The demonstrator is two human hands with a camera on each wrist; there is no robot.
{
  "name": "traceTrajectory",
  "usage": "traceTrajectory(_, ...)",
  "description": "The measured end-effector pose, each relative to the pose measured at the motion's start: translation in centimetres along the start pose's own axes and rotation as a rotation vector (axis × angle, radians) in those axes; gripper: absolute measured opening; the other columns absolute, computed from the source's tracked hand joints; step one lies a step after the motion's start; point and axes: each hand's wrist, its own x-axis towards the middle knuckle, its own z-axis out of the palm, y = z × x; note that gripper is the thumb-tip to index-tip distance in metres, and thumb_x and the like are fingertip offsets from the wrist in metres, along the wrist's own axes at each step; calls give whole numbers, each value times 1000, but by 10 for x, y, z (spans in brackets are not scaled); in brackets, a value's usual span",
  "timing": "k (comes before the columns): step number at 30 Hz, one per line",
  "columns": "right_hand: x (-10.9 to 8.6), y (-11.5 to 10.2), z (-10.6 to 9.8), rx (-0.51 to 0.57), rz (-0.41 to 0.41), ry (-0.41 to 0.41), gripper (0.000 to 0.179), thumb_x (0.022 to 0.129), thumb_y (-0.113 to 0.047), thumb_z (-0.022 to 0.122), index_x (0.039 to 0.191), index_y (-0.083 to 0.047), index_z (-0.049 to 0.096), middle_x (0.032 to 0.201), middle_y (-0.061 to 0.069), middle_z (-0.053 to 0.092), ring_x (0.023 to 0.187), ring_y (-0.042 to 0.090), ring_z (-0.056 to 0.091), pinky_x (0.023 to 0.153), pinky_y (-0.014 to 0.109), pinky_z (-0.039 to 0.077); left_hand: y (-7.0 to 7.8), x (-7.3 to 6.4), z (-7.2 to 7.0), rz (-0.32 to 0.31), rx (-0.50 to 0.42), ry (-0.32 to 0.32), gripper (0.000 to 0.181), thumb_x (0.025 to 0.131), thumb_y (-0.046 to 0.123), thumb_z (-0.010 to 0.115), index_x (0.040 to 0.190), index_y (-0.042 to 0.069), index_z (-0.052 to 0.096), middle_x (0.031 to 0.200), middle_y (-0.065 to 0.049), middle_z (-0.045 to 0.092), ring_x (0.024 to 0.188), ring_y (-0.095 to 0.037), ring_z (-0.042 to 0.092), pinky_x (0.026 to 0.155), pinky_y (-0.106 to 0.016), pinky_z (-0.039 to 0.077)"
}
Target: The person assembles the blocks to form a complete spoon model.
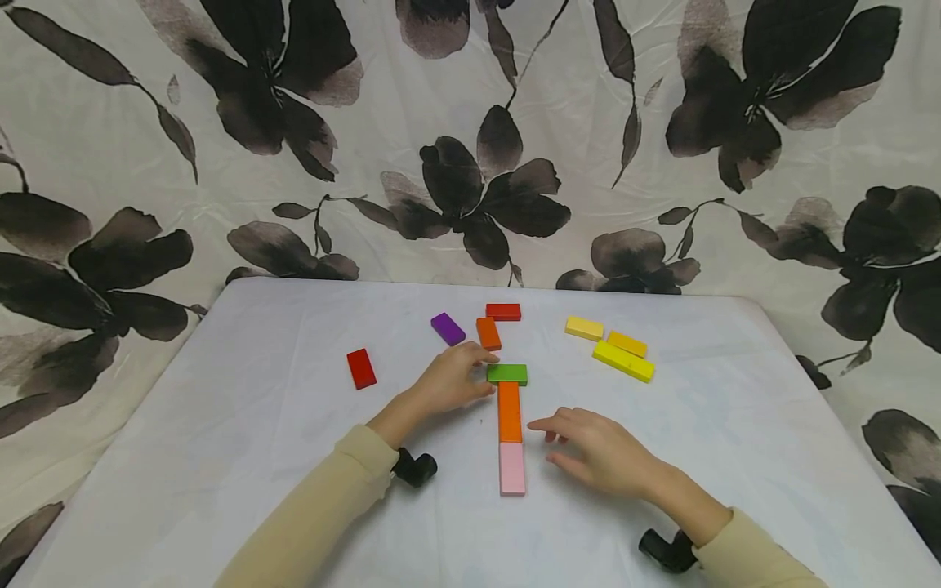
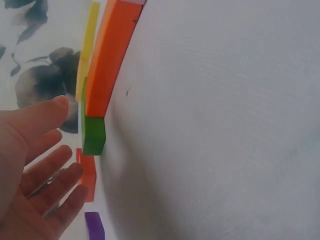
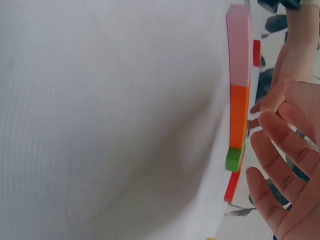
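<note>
A column of blocks lies flat on the white tabletop in the head view: a pink block (image 1: 512,469) nearest, an orange block (image 1: 509,412) end to end with it, and a green block (image 1: 507,375) set crosswise at the far end. My left hand (image 1: 452,378) is at the left end of the green block, its fingers loosely bent. In the left wrist view, nothing lies between that thumb and the fingers (image 2: 57,187). To the right of the long orange block hovers my right hand (image 1: 599,447), empty, fingers relaxed and pointing toward it.
Beyond the green block are a shorter orange block (image 1: 488,334), a red block (image 1: 503,312) and a purple block (image 1: 448,329). Another red block (image 1: 361,369) lies to the left. Three yellow blocks (image 1: 623,361) sit at the back right. Floral cloth (image 1: 470,204) hangs behind the table.
</note>
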Motion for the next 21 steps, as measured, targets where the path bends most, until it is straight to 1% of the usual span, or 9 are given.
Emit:
traceTrajectory(3,-1,5,-3,12,-23,50,36,83,-19,67,118,-16,60,96,-6,61,86,8,58,74,24,51,4,-5,0,4,14,-8,41,80,23,71,119,14,62,123,-2,57,113,-19,52,97,-37,44)
traceTrajectory(6,-1,9,-6,16,-30,89,35,83,-16,67,117,-14,60,97,-4,62,86,10,59,74,25,51,8,-10,0,31,29,-25,44,79,26,71,120,15,61,125,-1,56,117,-17,51,99,-36,42)
traceTrajectory(10,0,15,-9,-4,-3,118,35,83,-16,66,117,-16,60,96,-4,63,88,11,59,75,26,51,14,-17,2,97,89,-47,51,78,33,72,124,14,58,127,0,55,117,-17,50,99,-35,42)
traceTrajectory(13,1,21,-11,-19,12,144,36,82,-16,67,117,-16,60,97,-3,63,90,10,58,76,28,51,18,-22,3,140,146,-70,58,77,39,72,127,14,56,130,0,52,121,-18,48,101,-36,40)
traceTrajectory(18,2,33,-15,-33,40,203,36,81,-16,69,116,-15,62,102,-3,63,96,12,58,82,33,51,22,-28,7,190,212,-90,65,76,45,70,130,11,53,135,-3,49,125,-20,44,103,-38,37)
traceTrajectory(21,3,41,-18,-41,56,246,34,81,-16,69,115,-14,63,105,-2,64,99,13,57,85,36,50,21,-30,11,204,250,-94,70,76,48,69,132,11,50,138,-4,45,127,-19,41,104,-38,37)
